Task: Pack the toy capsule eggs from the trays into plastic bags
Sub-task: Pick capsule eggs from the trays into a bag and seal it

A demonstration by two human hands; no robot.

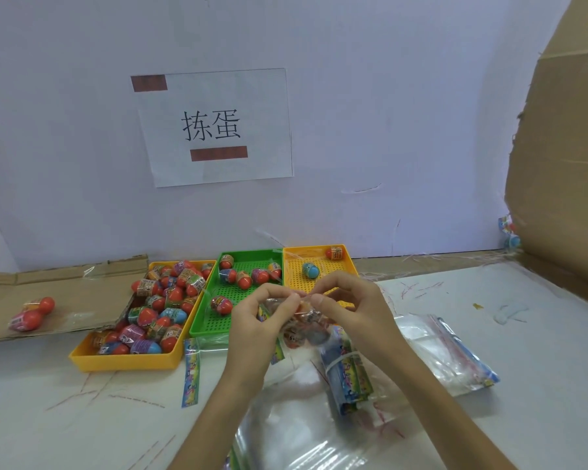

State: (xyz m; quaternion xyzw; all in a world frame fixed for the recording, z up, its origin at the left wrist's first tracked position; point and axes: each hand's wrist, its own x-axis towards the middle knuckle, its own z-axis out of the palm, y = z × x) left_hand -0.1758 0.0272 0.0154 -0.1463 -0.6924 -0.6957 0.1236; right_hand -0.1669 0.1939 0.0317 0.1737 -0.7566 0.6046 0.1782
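Observation:
My left hand [257, 317] and my right hand [350, 303] together pinch the top edge of a small clear plastic bag [302, 325] that has capsule eggs inside; it hangs above the table in front of the trays. The left yellow tray [123, 362] is piled with several red, blue and purple eggs [170, 296]. Several more eggs lie in the green tray [204, 330]. The right yellow tray [348, 262] holds a blue egg [310, 270] and a red egg [334, 253].
A filled bag of eggs [31, 315] lies on cardboard at the left. Empty clear bags [445, 354] are stacked at the right and more clear bags [296, 432] lie near me. Printed header cards [347, 374] and a loose strip [191, 373] rest on the table. A cardboard box [564, 164] stands right.

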